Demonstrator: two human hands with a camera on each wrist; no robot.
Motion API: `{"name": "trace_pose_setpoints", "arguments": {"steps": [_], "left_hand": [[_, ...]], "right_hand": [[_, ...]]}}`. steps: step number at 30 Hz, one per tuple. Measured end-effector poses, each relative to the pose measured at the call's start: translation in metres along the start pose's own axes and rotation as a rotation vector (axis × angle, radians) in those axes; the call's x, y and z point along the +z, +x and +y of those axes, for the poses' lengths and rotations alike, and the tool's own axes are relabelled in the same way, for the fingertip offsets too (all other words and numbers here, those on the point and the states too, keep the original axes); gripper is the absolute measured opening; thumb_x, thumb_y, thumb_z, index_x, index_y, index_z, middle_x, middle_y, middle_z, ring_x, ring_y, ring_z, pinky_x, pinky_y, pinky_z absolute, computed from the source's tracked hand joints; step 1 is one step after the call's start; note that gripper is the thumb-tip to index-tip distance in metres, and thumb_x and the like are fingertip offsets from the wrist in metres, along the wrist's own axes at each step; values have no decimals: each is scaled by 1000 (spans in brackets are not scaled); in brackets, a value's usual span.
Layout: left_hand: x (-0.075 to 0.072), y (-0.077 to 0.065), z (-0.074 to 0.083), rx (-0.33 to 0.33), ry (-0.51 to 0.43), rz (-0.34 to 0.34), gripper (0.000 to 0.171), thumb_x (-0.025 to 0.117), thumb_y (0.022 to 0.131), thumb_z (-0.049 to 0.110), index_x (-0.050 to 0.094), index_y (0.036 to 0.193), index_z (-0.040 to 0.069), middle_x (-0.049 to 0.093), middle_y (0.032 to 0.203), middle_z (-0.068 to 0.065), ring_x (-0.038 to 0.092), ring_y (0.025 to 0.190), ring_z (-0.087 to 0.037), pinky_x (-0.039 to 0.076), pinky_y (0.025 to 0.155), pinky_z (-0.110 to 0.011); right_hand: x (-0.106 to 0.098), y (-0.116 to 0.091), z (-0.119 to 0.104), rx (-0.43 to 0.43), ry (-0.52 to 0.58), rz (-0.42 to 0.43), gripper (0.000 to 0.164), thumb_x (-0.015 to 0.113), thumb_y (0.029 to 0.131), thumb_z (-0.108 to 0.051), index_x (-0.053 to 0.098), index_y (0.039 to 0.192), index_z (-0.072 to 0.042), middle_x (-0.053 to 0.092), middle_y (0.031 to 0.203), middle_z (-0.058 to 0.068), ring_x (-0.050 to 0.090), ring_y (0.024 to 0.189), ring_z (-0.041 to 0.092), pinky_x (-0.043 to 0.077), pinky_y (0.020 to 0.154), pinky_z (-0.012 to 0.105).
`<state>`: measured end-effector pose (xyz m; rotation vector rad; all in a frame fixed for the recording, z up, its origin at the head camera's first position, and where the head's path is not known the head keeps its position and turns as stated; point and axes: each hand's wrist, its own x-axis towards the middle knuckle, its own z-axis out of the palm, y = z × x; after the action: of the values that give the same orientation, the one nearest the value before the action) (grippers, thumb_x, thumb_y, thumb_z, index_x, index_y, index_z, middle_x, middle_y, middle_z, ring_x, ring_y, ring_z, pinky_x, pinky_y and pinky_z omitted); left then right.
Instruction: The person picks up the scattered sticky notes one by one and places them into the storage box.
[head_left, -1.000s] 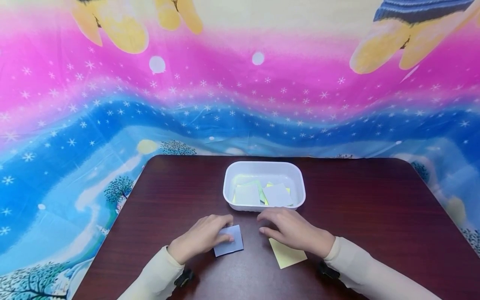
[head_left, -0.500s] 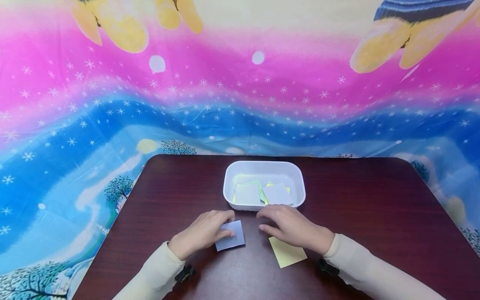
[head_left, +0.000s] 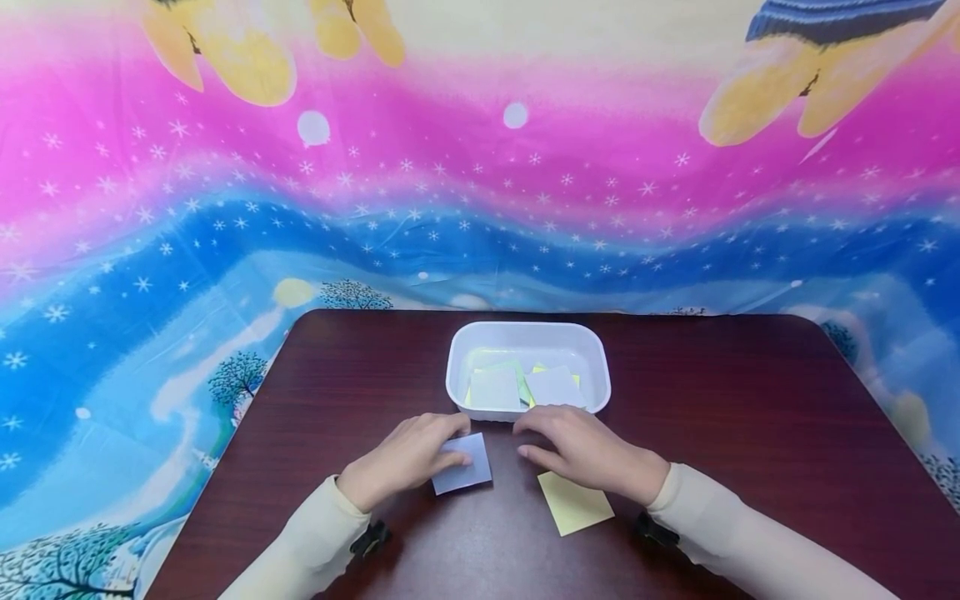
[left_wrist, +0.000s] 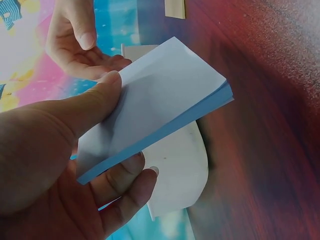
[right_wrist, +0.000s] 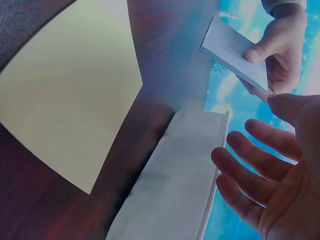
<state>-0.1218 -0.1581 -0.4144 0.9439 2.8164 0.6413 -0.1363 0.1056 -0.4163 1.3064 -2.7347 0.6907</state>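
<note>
Between thumb and fingers, my left hand (head_left: 405,461) pinches a pad of blue sticky notes (left_wrist: 155,95); the thumb lies on its top face and the fingertips are underneath. The pad is raised off the table, tilted, just in front of the white plastic tub (head_left: 456,400). My right hand (head_left: 592,454) hovers with relaxed, parted fingers and holds nothing. Below its palm side a yellow sticky note pad (head_left: 576,504) lies flat on the table, partly covered by the hand in the head view. It fills much of the right wrist view's left side.
Inside the tub lie several square paper pieces, with a whitish one (head_left: 493,389) at left and another pale one (head_left: 555,387) at right over yellow and green ones. The dark wooden table (head_left: 712,400) ends at a patterned cloth backdrop (head_left: 480,167).
The left hand has moved slightly forward, toward the tub, carrying the blue pad. My right hand shifts only a little forward; the yellow pad stays where it was.
</note>
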Motion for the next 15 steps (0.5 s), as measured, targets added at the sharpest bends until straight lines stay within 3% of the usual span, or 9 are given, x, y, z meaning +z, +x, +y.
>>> {"name": "trace_pose_setpoints", "arguments": {"steps": [15], "left_hand": [[-5, 5, 2, 19, 9, 20, 20, 68, 82, 36, 51, 82, 24, 51, 71, 15, 47, 62, -5, 41, 55, -24]], "right_hand": [[-3, 1, 1, 5, 11, 4, 24, 58, 90, -31, 67, 106, -16, 64, 101, -11, 61, 93, 8, 47, 83, 32]]}}
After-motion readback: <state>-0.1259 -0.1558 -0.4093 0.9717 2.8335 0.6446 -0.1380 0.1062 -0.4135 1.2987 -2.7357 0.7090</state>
